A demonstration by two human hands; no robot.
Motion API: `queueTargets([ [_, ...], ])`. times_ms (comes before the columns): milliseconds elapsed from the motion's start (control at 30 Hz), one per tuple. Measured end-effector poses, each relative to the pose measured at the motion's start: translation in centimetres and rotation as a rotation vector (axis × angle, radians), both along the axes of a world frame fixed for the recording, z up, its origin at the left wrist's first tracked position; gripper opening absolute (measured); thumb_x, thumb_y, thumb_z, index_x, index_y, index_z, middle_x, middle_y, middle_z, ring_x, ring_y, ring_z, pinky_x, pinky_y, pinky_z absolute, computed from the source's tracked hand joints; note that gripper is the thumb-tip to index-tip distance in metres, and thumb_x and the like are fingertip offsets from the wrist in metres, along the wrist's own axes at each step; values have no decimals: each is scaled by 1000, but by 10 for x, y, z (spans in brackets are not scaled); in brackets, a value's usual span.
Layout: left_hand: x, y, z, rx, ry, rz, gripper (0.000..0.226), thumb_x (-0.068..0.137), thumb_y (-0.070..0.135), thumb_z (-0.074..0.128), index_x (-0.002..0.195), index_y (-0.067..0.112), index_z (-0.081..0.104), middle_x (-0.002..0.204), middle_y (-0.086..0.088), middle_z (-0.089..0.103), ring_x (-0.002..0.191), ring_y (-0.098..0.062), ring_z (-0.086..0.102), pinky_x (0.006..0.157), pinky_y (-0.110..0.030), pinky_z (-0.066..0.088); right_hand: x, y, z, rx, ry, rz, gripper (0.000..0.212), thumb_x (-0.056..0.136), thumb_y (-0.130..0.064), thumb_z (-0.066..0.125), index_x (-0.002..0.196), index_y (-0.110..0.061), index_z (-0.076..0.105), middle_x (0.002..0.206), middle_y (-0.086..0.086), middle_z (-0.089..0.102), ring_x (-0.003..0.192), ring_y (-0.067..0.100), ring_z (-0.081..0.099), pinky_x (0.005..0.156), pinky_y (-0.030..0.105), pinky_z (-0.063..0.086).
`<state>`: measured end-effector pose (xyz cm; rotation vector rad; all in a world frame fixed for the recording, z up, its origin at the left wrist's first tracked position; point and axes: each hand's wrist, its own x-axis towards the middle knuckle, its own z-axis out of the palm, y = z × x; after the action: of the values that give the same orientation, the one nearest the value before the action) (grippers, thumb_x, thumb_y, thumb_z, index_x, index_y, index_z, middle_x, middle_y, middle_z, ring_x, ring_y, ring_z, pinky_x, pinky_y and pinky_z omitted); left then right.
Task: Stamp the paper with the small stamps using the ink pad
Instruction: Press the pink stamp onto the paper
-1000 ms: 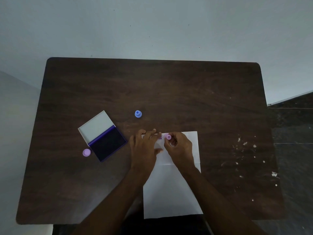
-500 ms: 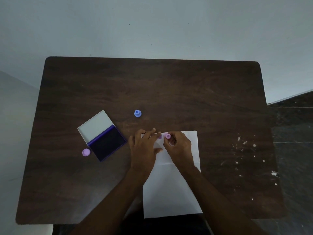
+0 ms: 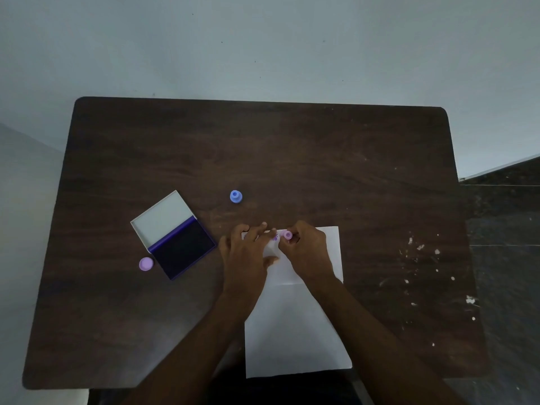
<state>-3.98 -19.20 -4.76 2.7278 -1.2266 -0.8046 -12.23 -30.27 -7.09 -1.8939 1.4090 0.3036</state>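
Observation:
A white sheet of paper (image 3: 295, 331) lies on the dark wooden table (image 3: 292, 159), its near end hanging over the front edge. My right hand (image 3: 306, 249) pinches a small pink stamp (image 3: 287, 235) upright on the paper's far edge. A purple stamped mark (image 3: 275, 237) shows just left of it. My left hand (image 3: 248, 252) lies flat with fingers spread on the paper's far left corner. The open ink pad (image 3: 182, 247), dark purple with a white lid, lies to the left. A blue stamp (image 3: 235, 196) stands beyond the hands. A lilac stamp (image 3: 145, 263) sits left of the pad.
White flecks (image 3: 418, 252) are scattered over the table's right side. A pale wall rises behind the table. A dark tiled floor (image 3: 508, 229) shows at the right.
Both hands have stayed on the paper's far edge. The pink stamp has barely moved.

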Motion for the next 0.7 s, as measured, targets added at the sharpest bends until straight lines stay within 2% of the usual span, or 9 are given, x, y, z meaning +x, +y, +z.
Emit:
queueTargets([
  [700,-1,2,-10,-19,-54,-8,65,84,57,58,141,33,38,150,4,38,138,-21,28,112,-41,19,-1,4,2,-1,-49,-18,32,81,-41,68,100,-16,60,104,5,67,77,12,50,78,21,41],
])
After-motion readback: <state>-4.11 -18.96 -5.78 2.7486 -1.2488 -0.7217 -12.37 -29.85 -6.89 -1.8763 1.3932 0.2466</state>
